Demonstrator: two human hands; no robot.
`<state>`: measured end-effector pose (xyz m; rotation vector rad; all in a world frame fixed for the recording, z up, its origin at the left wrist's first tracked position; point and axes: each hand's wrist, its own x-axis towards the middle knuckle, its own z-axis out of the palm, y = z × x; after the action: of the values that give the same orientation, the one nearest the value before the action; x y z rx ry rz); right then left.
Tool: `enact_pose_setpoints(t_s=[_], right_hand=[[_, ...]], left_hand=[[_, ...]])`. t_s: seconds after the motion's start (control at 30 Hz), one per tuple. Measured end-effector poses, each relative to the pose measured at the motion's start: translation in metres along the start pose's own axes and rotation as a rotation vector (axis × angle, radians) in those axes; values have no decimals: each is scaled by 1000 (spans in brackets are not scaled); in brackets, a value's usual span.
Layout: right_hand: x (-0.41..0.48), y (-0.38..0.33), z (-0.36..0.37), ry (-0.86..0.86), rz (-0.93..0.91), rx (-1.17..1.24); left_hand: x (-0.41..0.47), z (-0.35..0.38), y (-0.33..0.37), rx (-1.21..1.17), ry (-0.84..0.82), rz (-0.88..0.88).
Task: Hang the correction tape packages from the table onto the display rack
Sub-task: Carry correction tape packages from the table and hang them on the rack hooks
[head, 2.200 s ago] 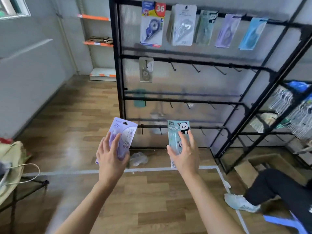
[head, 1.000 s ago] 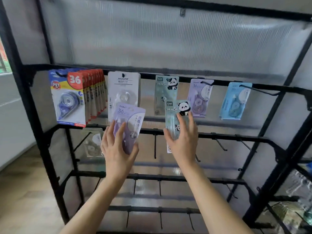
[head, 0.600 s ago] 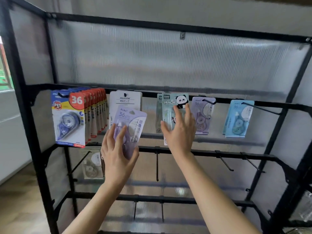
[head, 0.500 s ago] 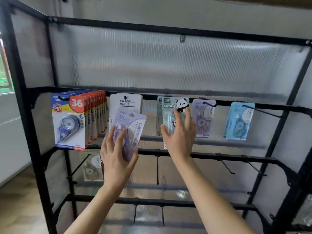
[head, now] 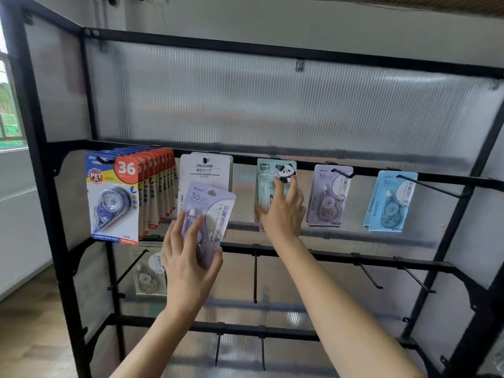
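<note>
Purple package (head: 208, 216) sat nearest me, gripped in my left hand (head: 188, 257), fingers over its front and thumb at its edge, below the top rail and not yet hung. Beyond it my right hand (head: 283, 214) pinched the panda package (head: 272, 184) up at a peg of the rack (head: 272, 47); whether its hole had caught I could not tell. Red-and-blue packages (head: 114, 197), a white package (head: 204, 170) and a blue package (head: 390, 203) hung along that rail. I judged both held ones left to finish.
</note>
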<state>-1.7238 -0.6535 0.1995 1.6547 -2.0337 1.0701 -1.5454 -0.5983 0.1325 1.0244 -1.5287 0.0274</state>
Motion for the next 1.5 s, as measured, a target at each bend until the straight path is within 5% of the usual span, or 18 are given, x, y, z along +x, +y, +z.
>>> enact_pose_setpoints(t_s=[0.33, 0.5, 0.7, 0.9, 1.23, 1.5], right_hand=[[-9, 21, -3, -101, -125, 26], [-48, 23, -17, 42, -127, 376], [-96, 24, -37, -295, -76, 808], [-109, 30, -54, -337, -54, 1015], [-84, 75, -91, -192, -7, 945], [-36, 134, -123, -13, 108, 858]], left_hand=[[-6, -10, 4, -24, -64, -31], [-16, -14, 9, -65, -117, -31], [-36, -5, 26, -128, -170, 16], [-47, 10, 46, -149, -167, 84], [-45, 40, 68, -54, -255, 217], [-50, 77, 49, 258, -449, 160]])
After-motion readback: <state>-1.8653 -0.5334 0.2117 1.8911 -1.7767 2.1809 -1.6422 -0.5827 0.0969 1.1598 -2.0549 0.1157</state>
